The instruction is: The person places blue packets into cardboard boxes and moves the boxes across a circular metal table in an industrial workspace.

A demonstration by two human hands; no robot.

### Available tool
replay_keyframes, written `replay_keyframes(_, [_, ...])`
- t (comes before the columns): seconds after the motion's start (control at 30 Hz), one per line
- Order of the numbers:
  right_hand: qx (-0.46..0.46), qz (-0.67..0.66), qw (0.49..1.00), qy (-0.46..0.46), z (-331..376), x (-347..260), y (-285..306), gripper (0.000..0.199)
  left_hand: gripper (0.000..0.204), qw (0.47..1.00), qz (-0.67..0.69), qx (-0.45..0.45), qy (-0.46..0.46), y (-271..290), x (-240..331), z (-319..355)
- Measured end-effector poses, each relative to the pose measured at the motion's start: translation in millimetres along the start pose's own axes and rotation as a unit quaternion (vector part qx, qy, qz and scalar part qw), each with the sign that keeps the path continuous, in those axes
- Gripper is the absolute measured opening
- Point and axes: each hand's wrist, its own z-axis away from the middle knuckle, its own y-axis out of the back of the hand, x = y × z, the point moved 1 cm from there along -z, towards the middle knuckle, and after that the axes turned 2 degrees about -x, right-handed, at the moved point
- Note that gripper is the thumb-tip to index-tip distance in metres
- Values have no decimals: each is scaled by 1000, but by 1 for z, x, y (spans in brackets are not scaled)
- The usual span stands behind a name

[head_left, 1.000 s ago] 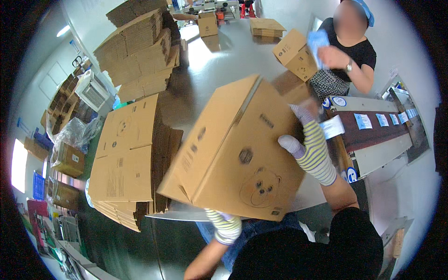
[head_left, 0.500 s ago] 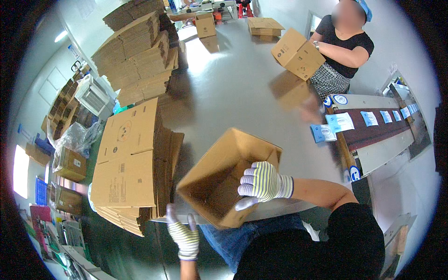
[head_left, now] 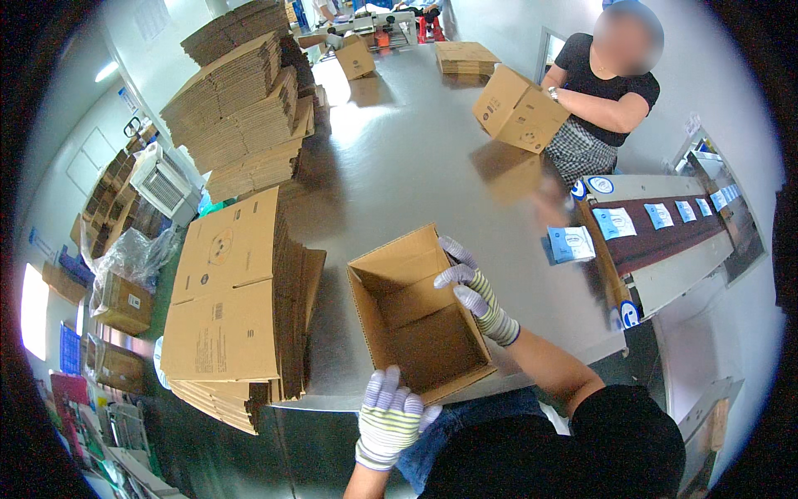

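Note:
An open-topped cardboard box [head_left: 428, 333] stands at the near edge of the metal table, its bare brown inside facing up. My right hand [head_left: 482, 293], in a white glove with grey-green stripes, grips the box's right wall, fingers bent over the rim. My left hand [head_left: 389, 420], gloved alike, holds the near-left corner, its thumb along the near side. What lies under the box is hidden. To its left, a stack of flattened cardboard boxes [head_left: 220, 308] reaches the table's near edge.
Taller piles of flat cartons [head_left: 237, 100] line the far left. Across the metal table [head_left: 399, 158], a person [head_left: 611, 91] handles another carton [head_left: 522, 108]. A conveyor [head_left: 657, 233] at right carries several blue-white packets; one packet [head_left: 572, 244] lies at the table's right edge.
The box has turned and settled more upright. My right hand has moved from over its opening to the right wall; my left hand has come rightward onto the near corner. Packets shifted on the conveyor.

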Motion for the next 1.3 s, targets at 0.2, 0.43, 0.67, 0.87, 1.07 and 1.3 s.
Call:
replay_keyframes(0.2, [-2, -33, 999, -9, -1, 6, 4, 25, 30, 995, 0, 78, 55, -13, 6, -10])
replay_keyframes(0.43, [1, -51, 999, -8, -7, 2, -9, 26, 18, 983, 27, 125, 132, -13, 7, -5])
replay_keyframes(0.67, [-9, -57, 998, -1, -9, 2, -10, 27, 20, 985, 15, 125, 117, -12, 8, -4])
replay_keyframes(0.87, [0, -76, 997, 8, -6, 4, -5, 27, 24, 986, 6, 123, 113, -17, 13, -7])
replay_keyframes(1.07, [1, -77, 997, 6, -6, 3, -6, 28, 21, 984, 18, 124, 123, -15, 14, -7])
replay_keyframes(1.3, [17, -87, 996, -15, -6, 5, -13, 29, 17, 984, 14, 118, 135, -12, 14, -3])
